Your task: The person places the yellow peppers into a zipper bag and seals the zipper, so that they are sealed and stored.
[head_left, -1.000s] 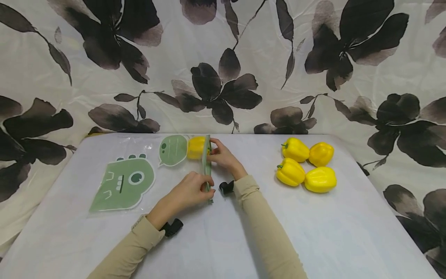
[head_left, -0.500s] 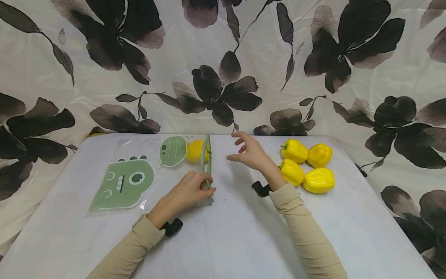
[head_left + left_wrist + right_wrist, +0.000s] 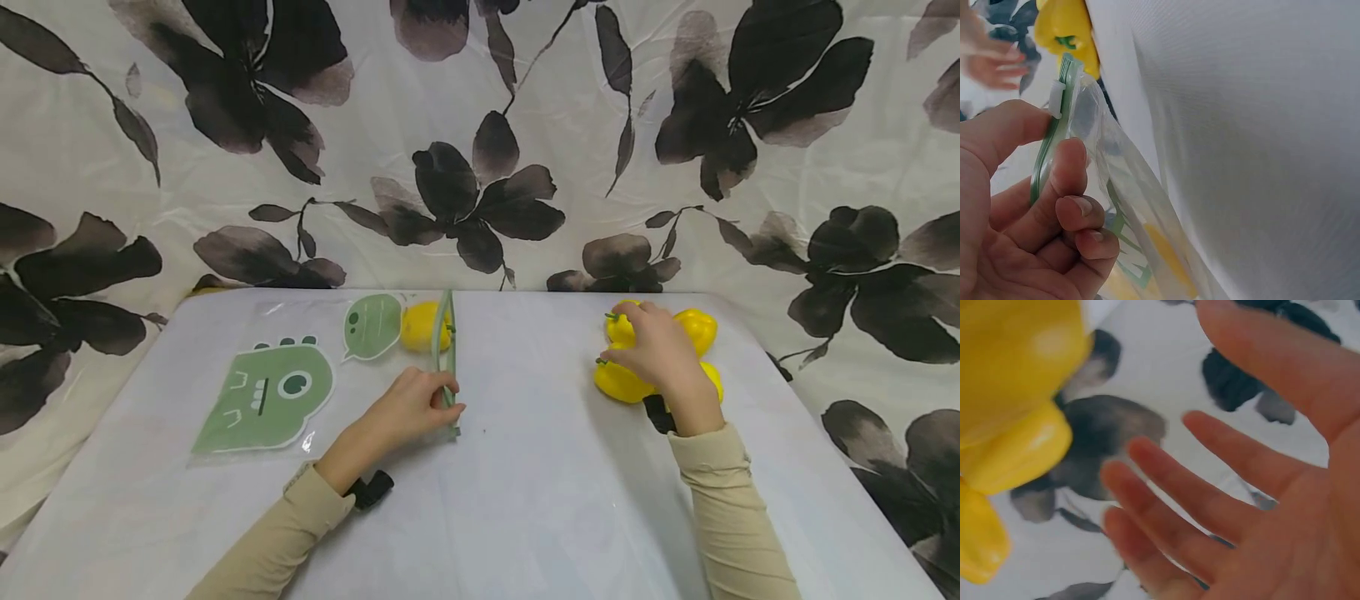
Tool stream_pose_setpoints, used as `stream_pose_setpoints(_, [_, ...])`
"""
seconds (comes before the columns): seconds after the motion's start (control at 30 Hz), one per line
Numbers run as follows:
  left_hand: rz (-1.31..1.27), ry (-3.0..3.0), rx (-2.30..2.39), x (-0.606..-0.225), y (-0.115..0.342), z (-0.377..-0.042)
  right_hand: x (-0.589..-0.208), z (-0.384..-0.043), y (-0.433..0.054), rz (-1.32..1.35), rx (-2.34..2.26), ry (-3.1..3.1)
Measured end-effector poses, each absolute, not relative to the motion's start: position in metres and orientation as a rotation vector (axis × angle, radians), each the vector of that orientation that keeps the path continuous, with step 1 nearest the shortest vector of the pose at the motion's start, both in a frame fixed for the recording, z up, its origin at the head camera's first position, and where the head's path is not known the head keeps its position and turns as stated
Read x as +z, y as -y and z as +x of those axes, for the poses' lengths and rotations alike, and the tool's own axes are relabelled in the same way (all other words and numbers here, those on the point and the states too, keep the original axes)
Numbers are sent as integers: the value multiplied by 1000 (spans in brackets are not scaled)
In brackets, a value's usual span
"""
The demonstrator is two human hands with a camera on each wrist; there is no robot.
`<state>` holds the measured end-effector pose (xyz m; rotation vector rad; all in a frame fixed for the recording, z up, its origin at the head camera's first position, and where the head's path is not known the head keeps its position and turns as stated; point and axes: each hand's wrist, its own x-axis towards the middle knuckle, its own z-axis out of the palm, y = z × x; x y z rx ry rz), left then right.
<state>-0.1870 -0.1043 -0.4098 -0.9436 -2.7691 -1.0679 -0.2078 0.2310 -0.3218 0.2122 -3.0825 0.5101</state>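
My left hand [image 3: 405, 410] pinches the green zip edge of a clear zip bag [image 3: 281, 392] between thumb and fingers; a white slider [image 3: 1057, 99] sits on the zip just past the fingertips. The bag lies on the table with its mouth raised, printed with a green cartoon monster. Inside, close to the mouth, is one yellow bell pepper [image 3: 420, 325]. My right hand [image 3: 663, 354] is spread over a group of yellow bell peppers [image 3: 621, 383] on the right and partly hides them. In the right wrist view its fingers [image 3: 1210, 500] are stretched, with nothing between them.
The table [image 3: 525, 483] has a white cover. Behind it hangs a white cloth [image 3: 600, 108] with dark flower prints. Black wrist cameras [image 3: 371, 490] are worn on both wrists.
My right hand has left the bag's mouth and moved right, across the table, to the pepper group. The left hand has kept its pinch on the zip edge.
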Motion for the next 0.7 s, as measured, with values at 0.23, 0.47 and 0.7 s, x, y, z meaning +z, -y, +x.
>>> stream_pose_setpoints(0.23, [-953,2756,-1068,-410,106,-187,-348,-212,-238,151,531,3251])
stream_pose_setpoints(0.47, [-951,2774,-1066,-409,104,-186,-362,-215,-240,158,448,3254])
stream_pose_setpoints(0.7, [-948,2778,-1064,-410,103,-184,-365,-218,-240,153,402,3273])
